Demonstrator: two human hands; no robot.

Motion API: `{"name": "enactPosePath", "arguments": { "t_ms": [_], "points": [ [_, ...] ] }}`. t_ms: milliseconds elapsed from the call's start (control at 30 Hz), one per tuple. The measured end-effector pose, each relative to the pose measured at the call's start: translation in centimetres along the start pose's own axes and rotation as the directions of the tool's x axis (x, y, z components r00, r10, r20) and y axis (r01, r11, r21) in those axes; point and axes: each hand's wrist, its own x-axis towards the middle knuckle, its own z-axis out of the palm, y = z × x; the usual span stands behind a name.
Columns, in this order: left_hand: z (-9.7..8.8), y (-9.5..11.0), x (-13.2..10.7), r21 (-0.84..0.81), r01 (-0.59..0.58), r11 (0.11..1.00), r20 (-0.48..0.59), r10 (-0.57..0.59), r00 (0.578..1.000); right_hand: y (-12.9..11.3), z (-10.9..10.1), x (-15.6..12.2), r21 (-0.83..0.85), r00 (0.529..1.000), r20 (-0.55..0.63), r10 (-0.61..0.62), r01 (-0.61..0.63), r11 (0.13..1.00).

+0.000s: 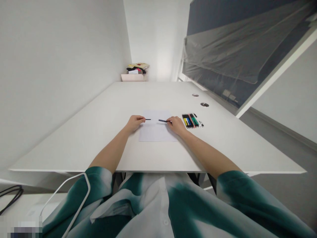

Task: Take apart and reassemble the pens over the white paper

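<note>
A sheet of white paper [158, 134] lies on the white table in front of me. Above its left edge, my left hand [135, 123] pinches a short, thin, dark stick [148, 119], too small to tell whether it is a pen or part of one. Over the paper's right side, my right hand [176, 125] is closed on a dark pen [162, 120] pointing left. The two dark tips face each other with a gap between them. Just right of my right hand, several pens and markers [190, 121] lie side by side, in black, yellow, blue, pink and green.
The white table [99, 138] stretches far ahead between a wall and a dark, plastic-covered panel [223, 49]. Two round grommets [204, 104] sit near its right edge. A box with cloth items [133, 76] stands at the far end. A white cable [86, 188] crosses my left sleeve.
</note>
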Motion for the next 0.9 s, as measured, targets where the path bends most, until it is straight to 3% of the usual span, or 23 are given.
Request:
{"name": "enactPosePath", "arguments": {
  "t_ms": [500,900],
  "points": [
    [-0.11,0.01,-0.04,-0.011,0.026,1.000,-0.022,-0.026,0.999,0.57,0.08,0.00,0.048,0.995,-0.077,-0.061,0.065,0.997],
    [-0.13,-0.31,0.22,0.016,0.014,1.000,-0.011,-0.014,1.000,0.68,0.02,0.07,0.038,0.996,-0.065,-0.062,0.065,0.997]
  ]
}}
